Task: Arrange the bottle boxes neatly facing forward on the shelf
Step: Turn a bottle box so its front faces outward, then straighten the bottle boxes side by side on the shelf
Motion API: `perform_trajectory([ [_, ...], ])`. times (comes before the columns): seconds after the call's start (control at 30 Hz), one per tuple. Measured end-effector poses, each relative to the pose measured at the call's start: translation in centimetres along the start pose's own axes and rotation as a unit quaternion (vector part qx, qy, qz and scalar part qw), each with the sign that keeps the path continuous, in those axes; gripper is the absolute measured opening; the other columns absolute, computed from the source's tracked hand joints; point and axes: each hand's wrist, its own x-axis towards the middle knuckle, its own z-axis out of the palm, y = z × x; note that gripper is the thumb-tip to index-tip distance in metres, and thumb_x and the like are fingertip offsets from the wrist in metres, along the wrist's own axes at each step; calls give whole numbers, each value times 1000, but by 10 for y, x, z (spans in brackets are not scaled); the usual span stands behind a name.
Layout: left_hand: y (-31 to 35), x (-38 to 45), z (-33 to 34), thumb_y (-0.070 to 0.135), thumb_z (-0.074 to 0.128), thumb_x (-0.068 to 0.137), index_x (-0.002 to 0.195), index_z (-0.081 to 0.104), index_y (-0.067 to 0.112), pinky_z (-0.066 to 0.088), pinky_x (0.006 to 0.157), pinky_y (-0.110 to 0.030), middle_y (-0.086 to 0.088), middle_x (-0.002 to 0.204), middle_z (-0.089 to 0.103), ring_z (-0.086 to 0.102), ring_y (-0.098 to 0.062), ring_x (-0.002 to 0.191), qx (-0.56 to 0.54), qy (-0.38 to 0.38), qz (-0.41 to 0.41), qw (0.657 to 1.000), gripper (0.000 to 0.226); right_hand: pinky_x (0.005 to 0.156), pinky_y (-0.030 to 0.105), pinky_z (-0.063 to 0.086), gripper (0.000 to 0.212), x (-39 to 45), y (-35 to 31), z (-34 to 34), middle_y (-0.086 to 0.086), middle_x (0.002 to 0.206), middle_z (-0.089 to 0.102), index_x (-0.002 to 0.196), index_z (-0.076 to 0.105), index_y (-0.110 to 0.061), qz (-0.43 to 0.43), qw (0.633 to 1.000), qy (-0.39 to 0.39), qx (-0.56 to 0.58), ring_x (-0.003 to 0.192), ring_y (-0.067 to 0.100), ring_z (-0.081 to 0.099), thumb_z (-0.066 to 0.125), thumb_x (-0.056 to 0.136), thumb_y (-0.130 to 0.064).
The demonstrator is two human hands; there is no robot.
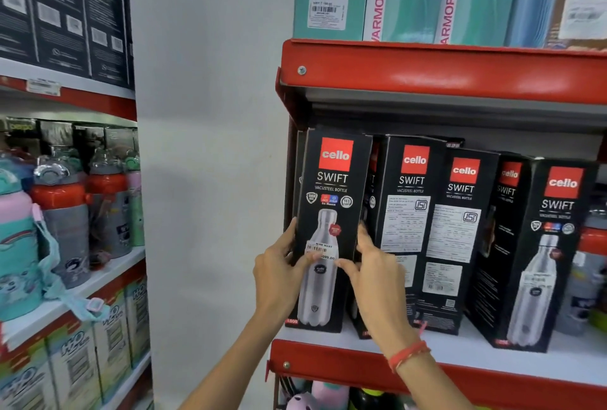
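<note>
Item: row of black bottle boxes on the white shelf [466,349] with red front lip, right-hand unit. Step in hand, as judged: the leftmost box [331,229] is being squared at the shelf's left end; its bottle-picture front is already turned outward, upright or very nearly so, its base on the shelf board. Grip: the box is clasped between both hands at about mid-height. The left hand [279,275] is wrapped on the left edge, thumb laid across the front near the price sticker; the right hand [377,278] is set against the right edge, thumb on the front, fingers slipped into the gap beside the second box [405,232]. Both hands are closed to the box's width, no wider. Remaining stock: the second and third box [455,242] are shown with their printed information panels outward; the fourth box [502,232] is turned side-on; the fifth box [545,258] is front-facing but skewed. Next move, as judged: release of the first box, then each neighbour to be rotated until its pictured front is shown, and aligned with the shelf edge.
</note>
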Motion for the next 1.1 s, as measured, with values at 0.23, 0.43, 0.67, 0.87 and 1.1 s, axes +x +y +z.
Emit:
perform_trajectory([
  [0.23,1,-8,-4,36,76,79,137,50,32,52,93,-29,7,138,51,51,-9,120,63,64,36,995,64,66,34,46,70,-7,25,-7,16,105,55,136,40,-10,-2,972,228,-47,86,26,48,65,82,-46],
  [0.43,26,-19,12,9,68,85,119,60,17,27,90,4,-8,131,48,38,-14,120,114,172,156,966,35,76,48,46,113,-1,33,-12,26,131,37,146,12,-19,151,979,136,21,106,39,40,74,62,-63],
  [0.67,50,-37,37,2,64,85,110,61,20,46,98,-20,6,125,46,48,-9,122,56,107,179,976,31,89,44,41,118,-8,47,-34,17,134,36,145,8,-31,127,975,96,152,118,34,36,83,56,-48],
  [0.87,75,-33,40,11,65,89,120,56,23,52,90,-28,9,120,51,56,-7,112,16,43,184,982,35,98,44,38,122,-16,67,-81,4,134,37,141,7,-46,59,965,82,243,124,22,37,86,48,-46],
  [1.1,99,-33,49,39,72,80,136,40,36,49,97,-19,25,124,62,55,2,120,-109,-198,60,972,65,91,26,39,112,-7,97,-114,-16,128,51,136,17,-60,16,931,-36,364,113,-5,48,86,50,-42],
])
